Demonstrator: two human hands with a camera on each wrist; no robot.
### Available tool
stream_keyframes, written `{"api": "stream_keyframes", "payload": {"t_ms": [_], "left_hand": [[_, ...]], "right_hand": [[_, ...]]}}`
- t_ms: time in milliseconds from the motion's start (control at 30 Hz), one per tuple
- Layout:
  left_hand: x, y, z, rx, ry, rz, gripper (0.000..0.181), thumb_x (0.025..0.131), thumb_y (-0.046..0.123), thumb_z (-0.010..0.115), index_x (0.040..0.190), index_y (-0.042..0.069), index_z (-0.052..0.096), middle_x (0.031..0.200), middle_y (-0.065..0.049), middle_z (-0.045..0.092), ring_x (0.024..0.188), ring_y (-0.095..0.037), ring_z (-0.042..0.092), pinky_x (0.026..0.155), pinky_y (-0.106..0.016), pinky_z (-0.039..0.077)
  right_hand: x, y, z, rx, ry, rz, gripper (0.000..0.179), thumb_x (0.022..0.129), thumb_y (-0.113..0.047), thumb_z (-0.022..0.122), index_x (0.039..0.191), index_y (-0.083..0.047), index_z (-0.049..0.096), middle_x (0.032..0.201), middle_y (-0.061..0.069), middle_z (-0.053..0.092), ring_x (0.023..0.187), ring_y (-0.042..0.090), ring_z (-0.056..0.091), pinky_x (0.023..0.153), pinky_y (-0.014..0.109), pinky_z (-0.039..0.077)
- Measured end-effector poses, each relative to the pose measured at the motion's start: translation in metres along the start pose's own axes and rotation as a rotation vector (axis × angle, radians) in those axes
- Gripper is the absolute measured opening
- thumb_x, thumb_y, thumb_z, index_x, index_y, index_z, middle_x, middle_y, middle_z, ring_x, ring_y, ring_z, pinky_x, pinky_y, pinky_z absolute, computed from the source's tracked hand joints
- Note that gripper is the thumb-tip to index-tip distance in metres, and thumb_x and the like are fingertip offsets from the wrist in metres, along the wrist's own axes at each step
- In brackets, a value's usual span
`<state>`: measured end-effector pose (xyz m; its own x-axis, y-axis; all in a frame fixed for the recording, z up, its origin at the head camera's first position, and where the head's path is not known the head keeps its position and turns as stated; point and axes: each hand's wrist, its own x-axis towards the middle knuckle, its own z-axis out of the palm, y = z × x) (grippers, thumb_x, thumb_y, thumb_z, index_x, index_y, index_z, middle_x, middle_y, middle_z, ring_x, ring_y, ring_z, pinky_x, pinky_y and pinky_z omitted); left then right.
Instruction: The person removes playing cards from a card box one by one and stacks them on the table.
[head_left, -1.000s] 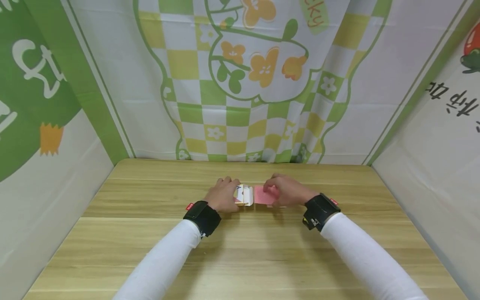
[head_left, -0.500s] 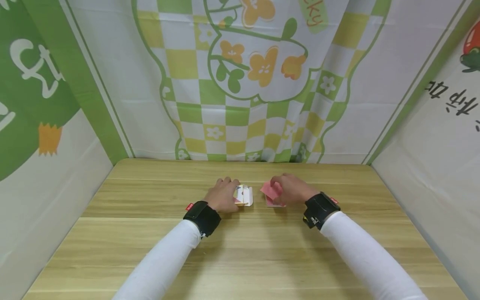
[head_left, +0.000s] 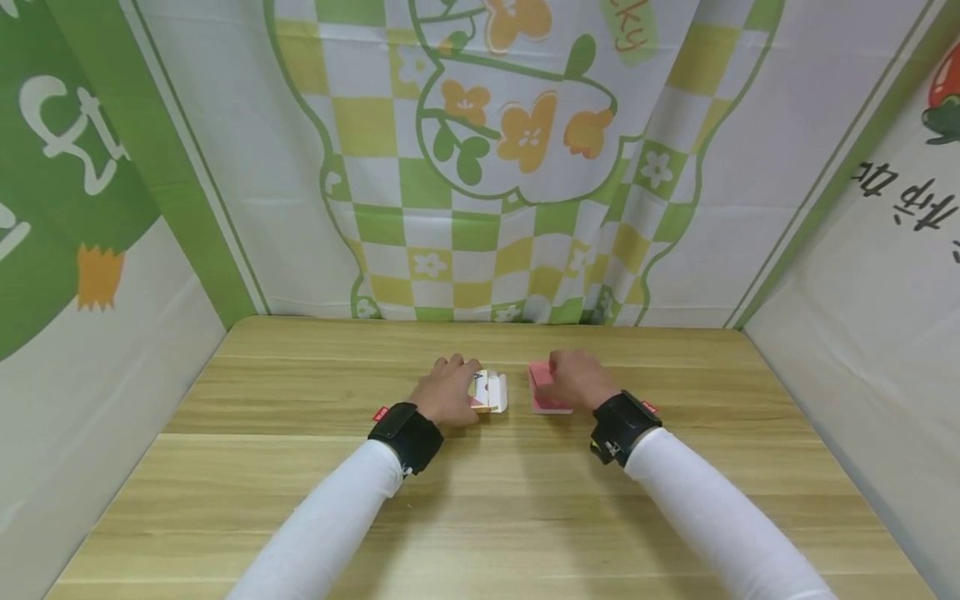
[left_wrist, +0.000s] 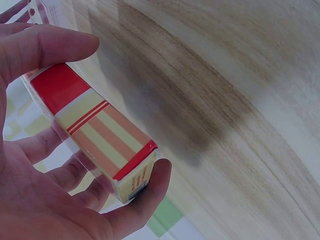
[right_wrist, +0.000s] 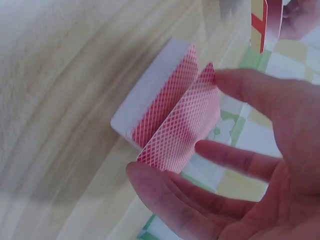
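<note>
My left hand (head_left: 447,390) grips a small playing-card box (left_wrist: 102,125) on the table, thumb on one side and fingers round the other. In the head view the box's end flap stands open toward the right, and an "A" shows on its white face. To the right lies a squared deck of playing cards (right_wrist: 150,95), red lattice backs up. My right hand (head_left: 582,382) pinches a playing card (right_wrist: 182,125) by opposite edges between thumb and fingers. That card is tilted along one side of the deck, its lower edge close over the deck's top.
The wooden table (head_left: 480,517) reaches back to a green-and-white checked curtain (head_left: 480,225). Printed cloth walls (head_left: 172,400) stand at both sides. A short strip of tabletop separates the box from the deck.
The right hand has drawn the card rightward from beside the box to the deck, tilting it and then lowering it there. The left hand and box have stayed put.
</note>
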<state>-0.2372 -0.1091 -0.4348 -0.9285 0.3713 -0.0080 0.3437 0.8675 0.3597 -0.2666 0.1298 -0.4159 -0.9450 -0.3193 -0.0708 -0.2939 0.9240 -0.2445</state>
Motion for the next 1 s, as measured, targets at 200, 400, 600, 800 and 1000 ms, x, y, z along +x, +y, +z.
{"api": "stream_keyframes", "payload": {"t_ms": [200, 400, 600, 800, 1000], "left_hand": [[0.0, -0.001, 0.0, -0.007, -0.004, -0.003, 0.068, 0.071, 0.01, 0.081, 0.135, 0.005, 0.057, 0.124, -0.017, 0.056, 0.108, -0.036, 0.052, 0.08, -0.05, 0.052], [0.001, -0.002, 0.002, -0.012, -0.004, -0.003, 0.067, 0.07, 0.01, 0.081, 0.133, 0.006, 0.058, 0.122, -0.016, 0.057, 0.106, -0.034, 0.051, 0.077, -0.049, 0.052], [0.0, -0.002, 0.002, -0.016, 0.004, 0.0, 0.067, 0.07, 0.01, 0.082, 0.132, 0.006, 0.058, 0.121, -0.016, 0.057, 0.105, -0.034, 0.052, 0.077, -0.049, 0.052], [0.0, -0.002, 0.001, -0.014, 0.002, 0.003, 0.066, 0.07, 0.01, 0.082, 0.132, 0.006, 0.058, 0.123, -0.017, 0.057, 0.107, -0.036, 0.052, 0.076, -0.049, 0.052], [0.0, -0.002, 0.002, -0.013, -0.002, 0.0, 0.066, 0.071, 0.011, 0.081, 0.133, 0.006, 0.057, 0.122, -0.016, 0.056, 0.107, -0.035, 0.051, 0.077, -0.049, 0.052]], "right_hand": [[0.001, -0.007, 0.008, 0.023, 0.042, 0.075, 0.035, 0.084, -0.034, 0.077, 0.071, -0.007, 0.058, 0.066, 0.001, 0.052, 0.064, 0.02, 0.049, 0.058, 0.034, 0.039], [0.0, -0.013, 0.011, -0.012, 0.071, 0.095, 0.039, 0.082, -0.036, 0.081, 0.069, -0.007, 0.057, 0.065, 0.003, 0.053, 0.066, 0.023, 0.054, 0.06, 0.038, 0.045], [-0.001, -0.015, 0.011, -0.043, 0.088, 0.101, 0.039, 0.08, -0.036, 0.082, 0.075, -0.003, 0.062, 0.071, 0.01, 0.061, 0.073, 0.029, 0.062, 0.066, 0.043, 0.051], [-0.001, -0.015, 0.012, -0.046, 0.087, 0.11, 0.039, 0.079, -0.037, 0.081, 0.074, -0.003, 0.062, 0.07, 0.011, 0.061, 0.07, 0.028, 0.062, 0.064, 0.043, 0.052], [0.0, -0.015, 0.014, -0.03, 0.071, 0.122, 0.041, 0.08, -0.038, 0.082, 0.072, -0.005, 0.06, 0.067, 0.006, 0.056, 0.065, 0.023, 0.056, 0.058, 0.039, 0.048]]}}
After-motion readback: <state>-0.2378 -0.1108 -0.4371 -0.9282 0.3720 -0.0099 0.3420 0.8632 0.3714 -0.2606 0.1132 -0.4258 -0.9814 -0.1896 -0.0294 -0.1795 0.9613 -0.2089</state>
